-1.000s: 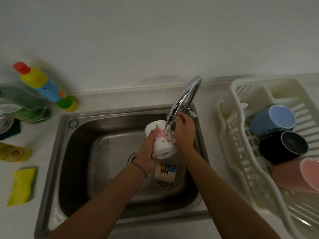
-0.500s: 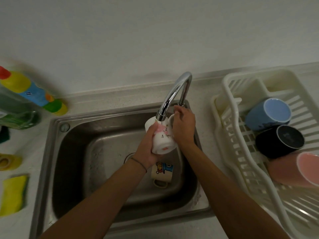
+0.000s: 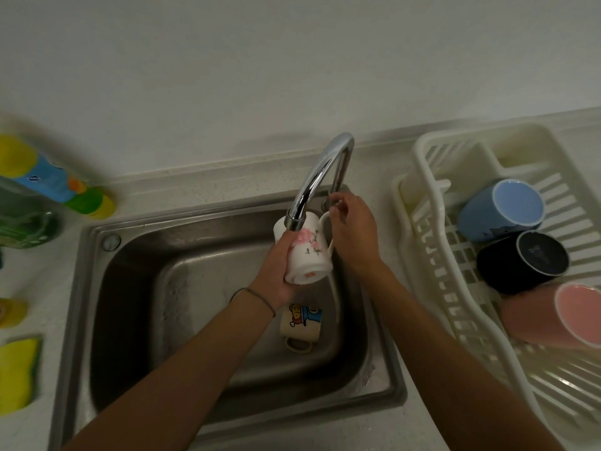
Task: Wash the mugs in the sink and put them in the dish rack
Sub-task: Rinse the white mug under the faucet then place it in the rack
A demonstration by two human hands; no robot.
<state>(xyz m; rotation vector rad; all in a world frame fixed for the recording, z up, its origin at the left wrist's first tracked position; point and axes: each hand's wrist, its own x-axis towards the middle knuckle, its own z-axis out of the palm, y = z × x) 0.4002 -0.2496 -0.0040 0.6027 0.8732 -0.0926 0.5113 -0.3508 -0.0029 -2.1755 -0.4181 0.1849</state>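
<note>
— What are the fingers doing?

— The left hand (image 3: 279, 271) is wrapped round the side of a white floral mug (image 3: 307, 255), holding it tilted, mouth up toward the chrome tap spout (image 3: 320, 177). The right hand (image 3: 353, 236) has its fingers curled at the base of the tap, beside the mug's handle — whether they pinch the tap's lever or only touch it, I cannot tell.

— And the mug itself?

— Over the steel sink (image 3: 107, 307), its rim just under the spout's nozzle. Below it, on the sink floor, lies a cream cartoon mug (image 3: 302, 323) on its side (handle toward the camera).

— The rack?

— The white dish rack (image 3: 429, 242) sits right of the sink, with three mugs on their sides in a row: blue mug (image 3: 502, 209), black mug (image 3: 520, 262), pink mug (image 3: 553, 315).

— Left of the sink?

— A yellow sponge (image 3: 16, 374), a green bottle (image 3: 22, 219) and a bottle with a yellow-and-blue label (image 3: 55, 180) — all blurred.
</note>
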